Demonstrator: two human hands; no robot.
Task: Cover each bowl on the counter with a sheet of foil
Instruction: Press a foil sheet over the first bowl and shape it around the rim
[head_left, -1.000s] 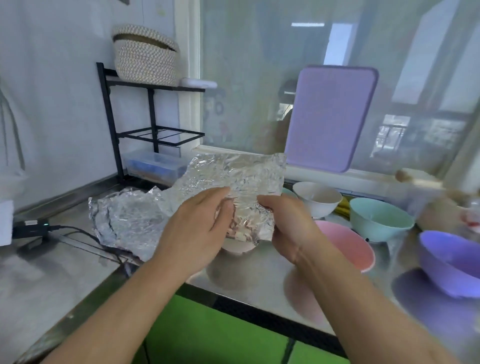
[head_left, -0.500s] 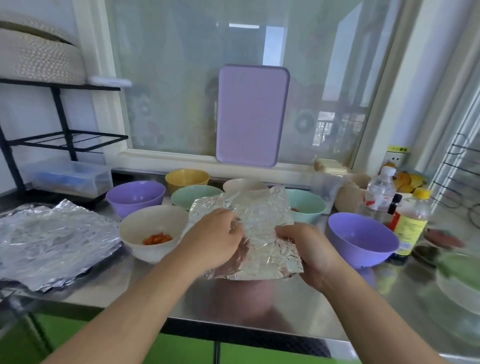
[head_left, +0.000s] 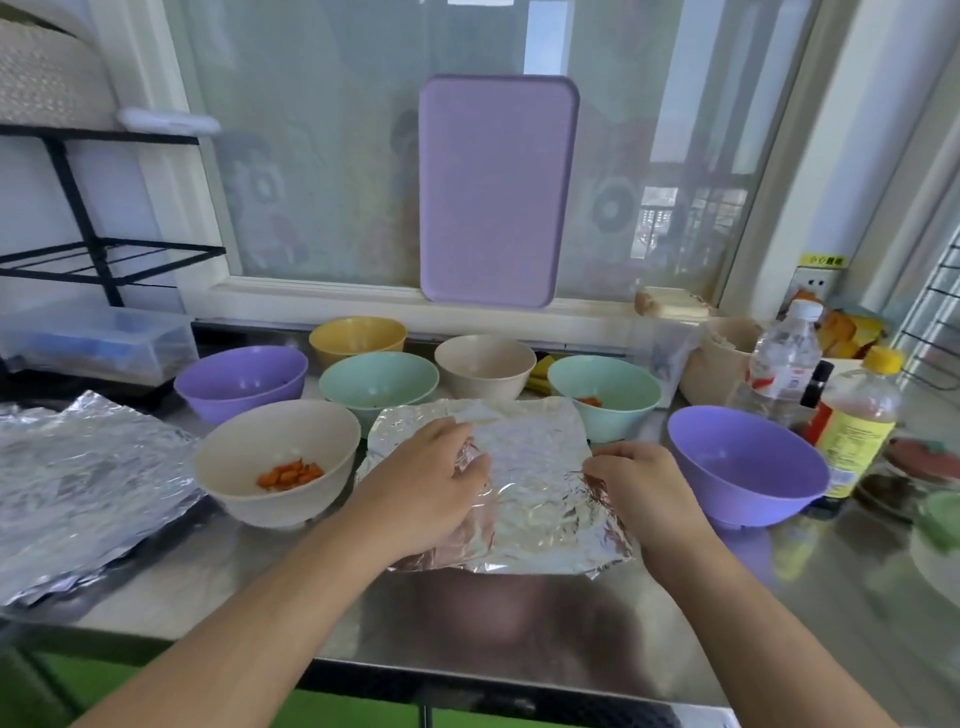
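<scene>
A crinkled sheet of foil (head_left: 530, 467) lies spread over something near the front middle of the steel counter (head_left: 519, 623); what it covers is hidden, and its near edge overhangs slightly above the counter. The left hand (head_left: 426, 483) grips the sheet's left side with its fingers (head_left: 462, 457) curled into the foil. The right hand (head_left: 641, 488) holds the right edge, fingers bent down and clamped on it.

Just left of the sheet stands a cream bowl (head_left: 278, 462) with orange pieces inside, nearly touching the foil's left edge. Just right, with a narrow gap, is a purple bowl (head_left: 748, 462). Behind the sheet's far edge sit two mint bowls (head_left: 379, 382), a second cream bowl (head_left: 485, 364), a yellow bowl (head_left: 357, 338) and another purple bowl (head_left: 241, 379), all uncovered and close together.

A stack of foil sheets (head_left: 83, 483) lies at the counter's left end. Bottles (head_left: 857, 415) crowd the right. The front strip of the counter, below the sheet, is bare steel. A lilac cutting board (head_left: 496, 187) leans upright against the window.
</scene>
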